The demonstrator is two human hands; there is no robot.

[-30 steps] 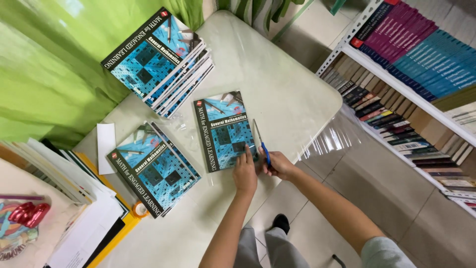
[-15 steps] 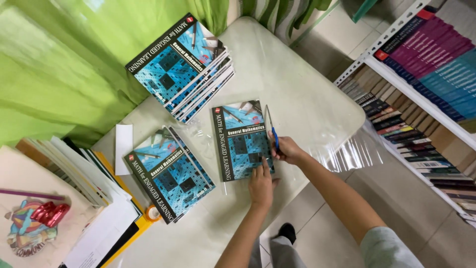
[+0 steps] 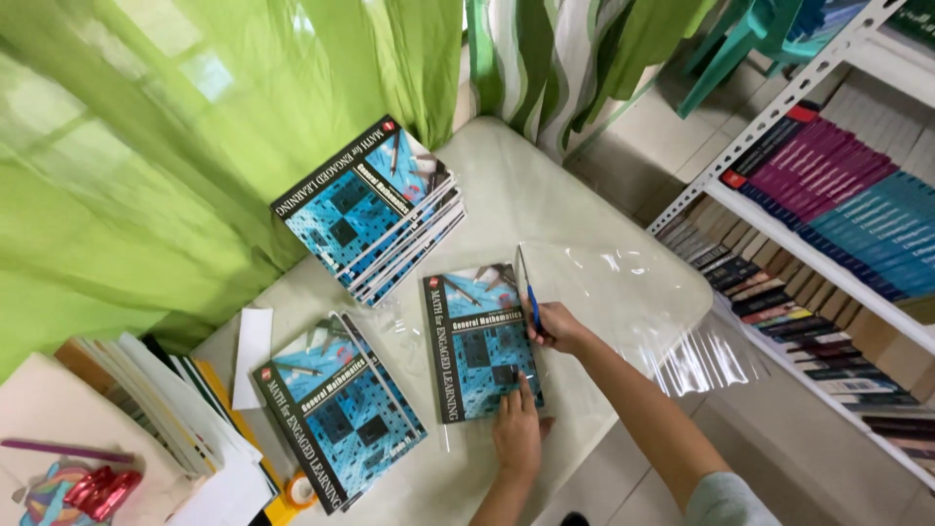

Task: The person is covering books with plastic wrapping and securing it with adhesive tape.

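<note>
— Where's everything?

— My left hand (image 3: pixel 516 433) lies flat, fingers spread, pinning the book (image 3: pixel 480 341) mid-bench (image 3: pixel 545 195). My right hand (image 3: pixel 557 326) is clamped on the scissors (image 3: pixel 527 287) at its edge.

— Tip?

— I'd press firmly and cut the plastic sheet (image 3: pixel 633 292) straight.

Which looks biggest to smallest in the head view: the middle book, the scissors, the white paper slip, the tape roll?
1. Middle book
2. White paper slip
3. Scissors: close to the slip, so unsure
4. Tape roll, partly hidden
</note>
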